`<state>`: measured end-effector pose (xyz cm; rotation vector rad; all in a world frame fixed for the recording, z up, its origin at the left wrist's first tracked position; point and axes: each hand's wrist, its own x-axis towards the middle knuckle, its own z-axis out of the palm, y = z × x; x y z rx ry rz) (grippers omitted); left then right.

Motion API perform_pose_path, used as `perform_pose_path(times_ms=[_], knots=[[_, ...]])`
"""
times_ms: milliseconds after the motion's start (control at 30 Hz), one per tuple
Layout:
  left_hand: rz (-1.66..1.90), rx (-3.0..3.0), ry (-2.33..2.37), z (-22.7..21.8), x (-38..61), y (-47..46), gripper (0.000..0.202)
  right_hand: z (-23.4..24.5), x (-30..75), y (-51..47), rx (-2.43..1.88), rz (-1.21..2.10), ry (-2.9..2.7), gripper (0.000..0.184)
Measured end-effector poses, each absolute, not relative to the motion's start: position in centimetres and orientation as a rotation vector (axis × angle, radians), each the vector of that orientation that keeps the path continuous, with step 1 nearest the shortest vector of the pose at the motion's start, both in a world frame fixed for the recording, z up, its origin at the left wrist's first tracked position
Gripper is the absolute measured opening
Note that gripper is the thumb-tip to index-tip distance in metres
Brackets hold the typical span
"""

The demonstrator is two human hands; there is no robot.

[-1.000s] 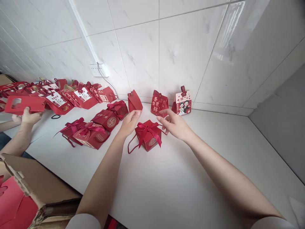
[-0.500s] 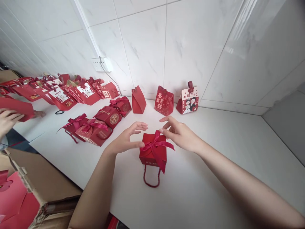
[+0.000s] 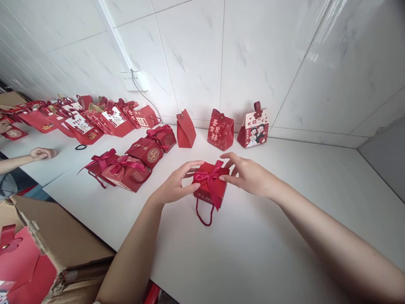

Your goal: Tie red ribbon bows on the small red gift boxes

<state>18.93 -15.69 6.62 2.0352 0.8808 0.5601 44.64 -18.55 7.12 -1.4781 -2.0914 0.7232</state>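
A red gift box (image 3: 205,195) with a satin bow on its lid sits before me on the white table, its twisted cord handle (image 3: 204,223) lying toward me. My left hand (image 3: 177,181) is at the box's left side, thumb at the front edge and fingertips partly hidden behind. On the right side, my right hand (image 3: 248,175) has its thumb by the bow and curved fingers around the far corner. Both hands hold the box between them.
Three upright red boxes, including a red-and-white couple-print box (image 3: 253,131), stand along the wall. Bow-tied boxes (image 3: 128,173) are grouped left, with many more behind. A torn cardboard carton (image 3: 60,228) is at lower left. Another person's hand (image 3: 42,153) rests on the far table.
My hands have come in against the box, which has shifted slightly away from me and to the right. At far left, the other person's red item has left its former place.
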Motion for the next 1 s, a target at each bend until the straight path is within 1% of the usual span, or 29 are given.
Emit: perform_pose_path(times_ms=[67,133,167,200,267,333,500,567,667,767,900,1000], knots=[[0.631,2.072,0.905,6.6,19.5,-16.0,0.047,7.6,44.5,-19.1,-1.489,0.489,-2.105,0.041],[0.745,2.103,0.945,6.5,20.0,-16.2,0.037,8.4,44.1,-19.9,-1.474,0.289,-2.13,0.03],[0.798,2.114,0.969,6.4,20.3,-16.3,0.032,8.8,43.8,-20.4,-1.46,0.267,-2.168,0.024],[0.838,2.122,0.993,6.3,20.4,-16.3,0.027,9.2,43.5,-21.0,-1.429,0.318,-2.237,0.019],[0.867,2.131,1.034,6.0,20.6,-16.2,0.021,9.9,42.8,-22.0,-1.313,0.512,-2.426,0.015],[0.858,2.138,1.046,5.9,20.6,-16.1,0.018,10.2,42.3,-22.6,-1.193,0.582,-2.581,0.013],[0.848,2.167,1.045,6.1,20.4,-16.0,0.014,9.8,42.0,-23.1,-1.087,0.415,-2.716,0.03],[0.861,2.202,1.068,6.1,20.4,-16.0,0.012,9.7,41.9,-23.3,-1.118,0.349,-2.727,0.032],[0.868,2.239,1.071,6.0,20.4,-15.9,0.01,9.6,41.7,-23.7,-1.159,0.195,-2.739,0.03],[0.861,2.236,1.102,5.8,20.5,-15.9,0.013,9.1,41.1,-23.6,-1.203,-0.034,-2.736,0.031],[0.846,2.163,1.106,5.8,20.5,-15.9,0.021,8.0,40.5,-23.2,-1.186,-0.312,-2.709,0.019],[0.826,2.045,1.084,5.9,20.5,-15.7,0.029,7.5,40.1,-23.1,-1.078,-0.357,-2.653,0.013]])
